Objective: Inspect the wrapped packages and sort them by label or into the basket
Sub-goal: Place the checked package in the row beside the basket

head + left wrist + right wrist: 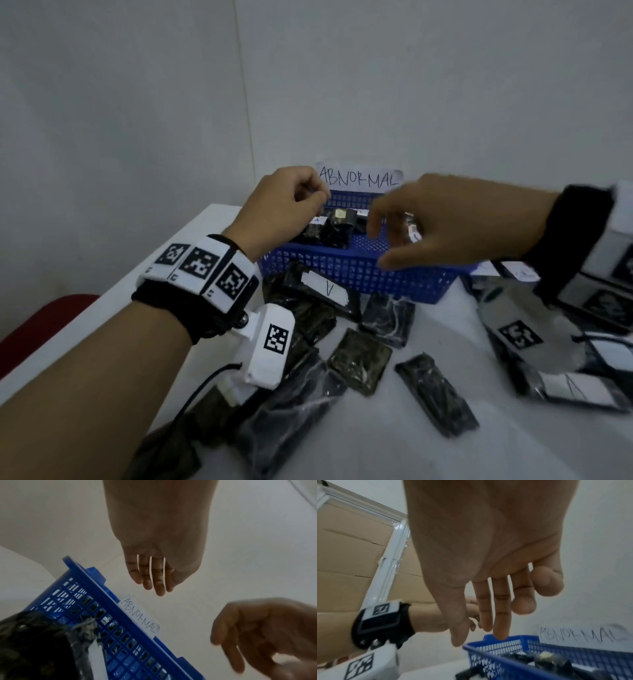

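1. Blue mesh basket [359,274] at 12 o'clock on white table [394,455], "ABNORMAL" label [359,180] on far rim.
2. Black wrapped packages [337,226] inside; more loose packages [359,359] at 6 o'clock of basket.
3. Left hand [284,202] above basket's 10 o'clock corner, fingers loosely curled, holding nothing.
4. Right hand [455,219] over basket at 2 o'clock, fingers slack, empty.
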Action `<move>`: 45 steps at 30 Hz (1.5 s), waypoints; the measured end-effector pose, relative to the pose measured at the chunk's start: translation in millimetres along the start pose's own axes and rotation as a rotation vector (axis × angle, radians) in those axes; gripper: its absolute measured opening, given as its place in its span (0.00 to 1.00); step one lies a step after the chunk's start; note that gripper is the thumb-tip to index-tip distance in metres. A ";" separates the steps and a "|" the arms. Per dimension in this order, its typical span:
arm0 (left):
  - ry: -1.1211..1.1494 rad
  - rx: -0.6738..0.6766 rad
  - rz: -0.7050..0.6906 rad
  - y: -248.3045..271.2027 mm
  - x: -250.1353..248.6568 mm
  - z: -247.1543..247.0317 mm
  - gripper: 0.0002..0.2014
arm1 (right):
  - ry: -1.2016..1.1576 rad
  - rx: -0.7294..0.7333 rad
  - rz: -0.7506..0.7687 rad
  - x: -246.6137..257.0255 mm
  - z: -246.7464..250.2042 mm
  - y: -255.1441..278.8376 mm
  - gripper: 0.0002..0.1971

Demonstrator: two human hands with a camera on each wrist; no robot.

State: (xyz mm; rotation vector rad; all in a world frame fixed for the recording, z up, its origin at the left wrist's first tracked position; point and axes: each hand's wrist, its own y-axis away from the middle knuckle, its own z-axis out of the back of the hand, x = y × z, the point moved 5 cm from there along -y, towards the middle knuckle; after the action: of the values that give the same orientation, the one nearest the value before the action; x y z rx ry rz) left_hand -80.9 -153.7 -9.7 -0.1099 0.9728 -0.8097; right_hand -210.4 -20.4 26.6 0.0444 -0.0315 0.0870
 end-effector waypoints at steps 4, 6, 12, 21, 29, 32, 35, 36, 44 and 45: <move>-0.044 0.233 0.135 43.2 -6.4 1.2 0.06 | -0.034 0.116 0.057 24.9 -45.6 21.6 0.20; -0.071 0.296 0.215 67.8 0.3 8.2 0.08 | -0.091 0.108 0.093 36.7 -63.1 19.4 0.22; -0.421 0.692 0.473 131.6 32.1 25.1 0.12 | -0.240 0.084 0.070 70.6 -104.7 -5.8 0.30; -0.354 0.674 0.431 135.0 27.9 29.2 0.12 | -0.498 -0.104 0.073 65.0 -110.0 -10.3 0.18; 0.031 0.194 0.005 87.9 -55.9 59.3 0.13 | -1.122 -0.519 0.053 31.7 -35.8 40.6 0.11; 0.274 0.065 -0.054 75.1 -78.1 47.5 0.14 | -1.218 -0.739 0.034 9.2 -6.6 66.7 0.10; 0.452 0.024 -0.114 65.8 -95.6 24.4 0.10 | -1.258 -0.808 -0.010 -8.7 3.2 81.9 0.12; 0.486 0.028 -0.130 62.6 -99.8 16.4 0.09 | -1.253 -0.803 -0.027 -11.6 2.5 83.7 0.12; 0.478 -0.035 -0.261 52.3 -119.1 -16.6 0.10 | -1.140 -0.924 -0.081 -26.7 6.0 103.7 0.13; 0.467 -0.049 -0.282 54.4 -120.1 -16.4 0.10 | -1.102 -0.931 -0.070 -26.2 7.6 105.9 0.12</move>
State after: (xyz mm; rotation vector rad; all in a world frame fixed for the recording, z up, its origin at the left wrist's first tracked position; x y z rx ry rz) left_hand -99.1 -32.2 40.7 -0.1043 1.4393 -1.0986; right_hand -246.0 82.4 37.9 -0.8436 -1.1641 -0.0380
